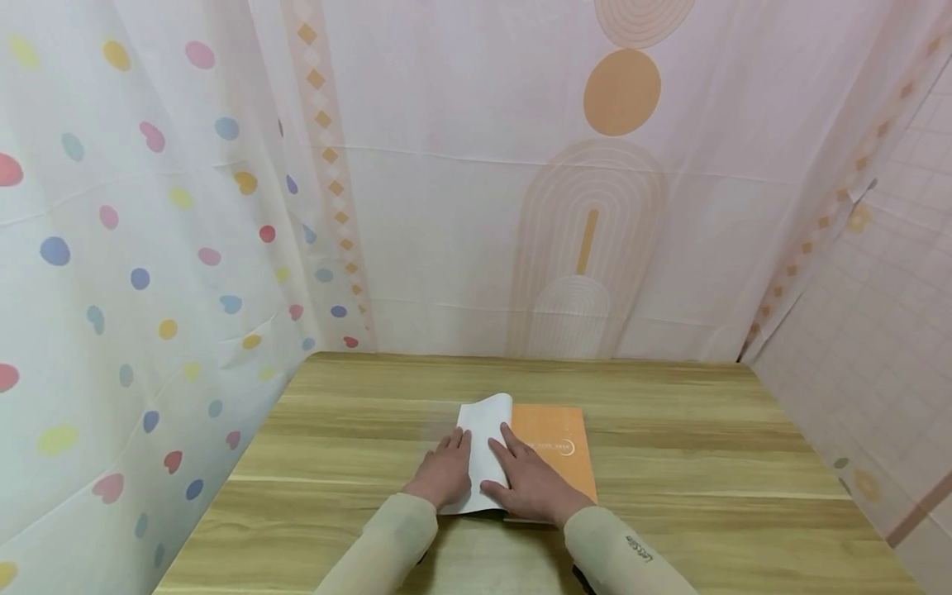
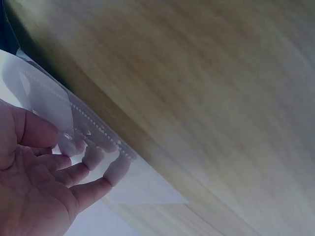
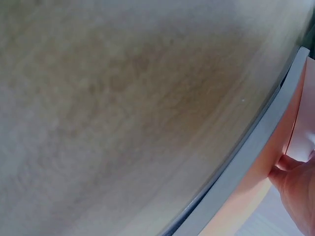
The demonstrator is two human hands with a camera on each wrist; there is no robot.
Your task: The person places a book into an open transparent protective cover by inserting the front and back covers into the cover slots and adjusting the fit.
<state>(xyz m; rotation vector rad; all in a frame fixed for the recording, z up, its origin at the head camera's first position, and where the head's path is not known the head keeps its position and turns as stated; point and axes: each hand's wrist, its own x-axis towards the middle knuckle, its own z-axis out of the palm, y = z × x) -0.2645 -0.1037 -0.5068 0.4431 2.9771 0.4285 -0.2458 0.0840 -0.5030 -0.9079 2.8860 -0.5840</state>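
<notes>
An orange book (image 1: 554, 426) with small white print lies on the table, a white sheet (image 1: 485, 420) folded up over its left part. My left hand (image 1: 444, 471) rests on the left edge of that sheet. In the left wrist view a clear plastic film (image 2: 91, 118) with a dotted seam overlaps the fingertips of my left hand (image 2: 54, 182). My right hand (image 1: 531, 479) lies across the sheet and the orange cover, fingers spread. The right wrist view shows the book's pale edge (image 3: 256, 137) and my right hand (image 3: 298, 189) touching the orange face; its other fingers are hidden.
The book lies on a wood-grain table (image 1: 335, 446). Behind it hangs a patterned curtain (image 1: 446, 248), with a dotted curtain (image 1: 171, 289) at the left and a checked one (image 1: 892, 330) at the right.
</notes>
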